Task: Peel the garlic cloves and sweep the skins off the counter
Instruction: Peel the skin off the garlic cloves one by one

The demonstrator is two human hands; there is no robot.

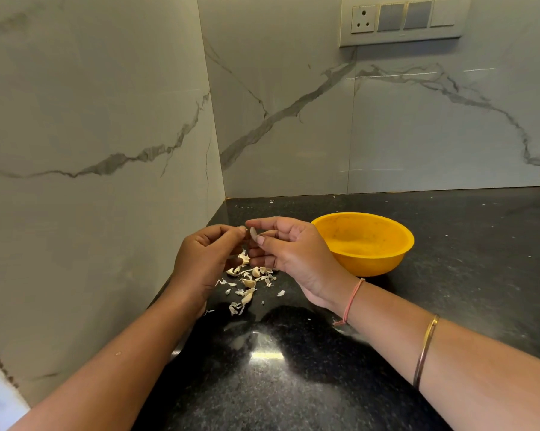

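We see both hands raised over the far-left corner of the dark bench (449,275), where its left edge runs along one marble wall (91,119) and its far edge meets the other. The right hand (290,253) pinches one clove (253,235) between thumb and forefinger, its other fingers loosely curled below. The left hand (200,259) has its fingers curled, and its thumb and forefinger tips nip the clove's left end. So the clove sits in the air between the two hands, above the skins (246,284).

The skins lie in one loose scatter on the bench beneath the hands, with a few plumper pieces among them that may be cloves; we cannot count them surely. One yellow bowl (365,241) stands just right of the right hand, apart from the scatter. Right of the bowl and nearer to us the bench carries only small pale flecks.

The right arm wears one thread band (352,301) and one bangle (425,349). High on the far wall is one switch plate (402,20) with one socket and three rockers.
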